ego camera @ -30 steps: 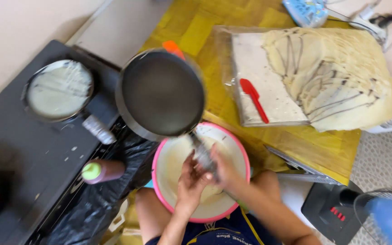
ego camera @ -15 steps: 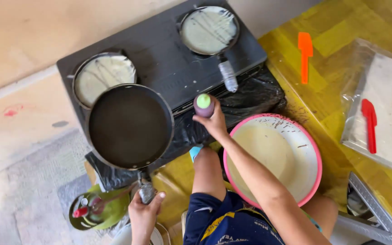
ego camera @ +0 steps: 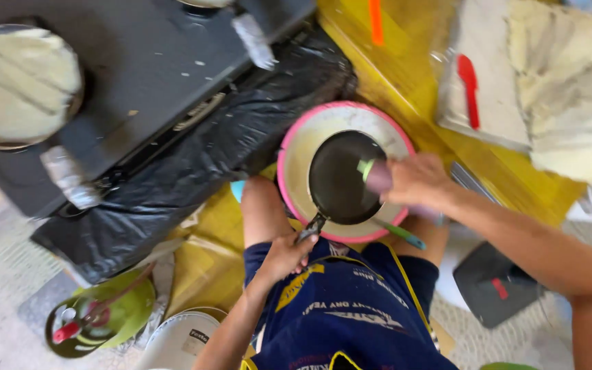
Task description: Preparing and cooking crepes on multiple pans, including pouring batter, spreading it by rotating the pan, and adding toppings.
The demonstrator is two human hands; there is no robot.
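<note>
Head view looks straight down on a person seated on the floor, with a dark pan (ego camera: pixel 342 177) held level over a pink-rimmed bowl (ego camera: pixel 294 140) of pale batter. The left hand (ego camera: pixel 284 255) is closed round the pan's handle (ego camera: pixel 312 227), which runs from the pan's near edge down and to the left toward the body, so the pan's long axis lies on a diagonal from that hand up and away to the right. The right hand (ego camera: pixel 414 181) comes in from the right, fingers curled shut about a small blurred object (ego camera: pixel 375 175) (purple-grey with a green end, its kind not clear) held over the pan's right rim; whether it touches the metal cannot be told. Of the two, the right hand is the nearer to the pan's face, the left sitting back at the handle's end. A green-handled tool (ego camera: pixel 400 233) pokes out from under the right wrist at the bowl's near rim. Ahead and left of the left hand stands a black stove (ego camera: pixel 152 62) carrying another pan (ego camera: pixel 18 85) with a pale round cooking in it. Ahead of the right hand, well apart, a red spatula (ego camera: pixel 469 79) lies on a plastic-covered board (ego camera: pixel 488 62) beside a stack of flat rounds (ego camera: pixel 570 82). A green gas cylinder (ego camera: pixel 97 316) sits left of the left arm.
</note>
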